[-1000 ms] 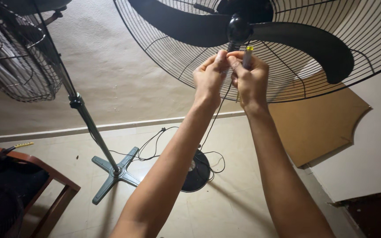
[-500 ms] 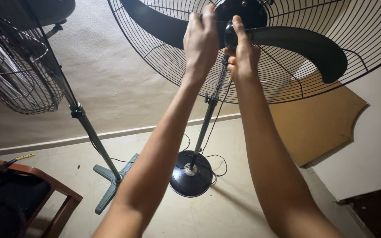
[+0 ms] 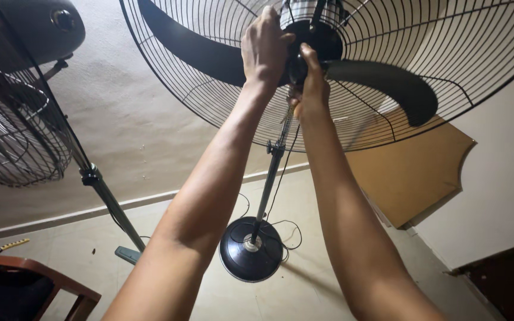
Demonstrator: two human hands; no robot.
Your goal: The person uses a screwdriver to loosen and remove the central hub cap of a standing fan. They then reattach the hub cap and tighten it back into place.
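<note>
Both arms are raised to the centre of a large pedestal fan, whose black wire grille [image 3: 388, 77] fills the upper frame. The left hand [image 3: 266, 47] is closed over the near side of the black hub [image 3: 322, 41] at the middle of the grille; the right hand [image 3: 312, 83] grips the hub from just below, fingers curled around its lower edge. Whether a small part or tool is pinched between them cannot be told. Behind the wires, the broad black blades [image 3: 388, 89] are visible and appear stationary. The fan's pole [image 3: 272, 172] descends to a round black base [image 3: 251, 249] on the tiled floor [image 3: 328, 261], with a thin cable [image 3: 287, 229] looped beside the base. A second fan [image 3: 13, 113] stands to the left on its own stand, and a wooden chair [image 3: 43, 285] sits at the lower left. Risk, judged from this posture: force applied high on the head could tip the fan on its narrow base; fingers near the wires could be pinched; the loose cable could snag a foot.
</note>
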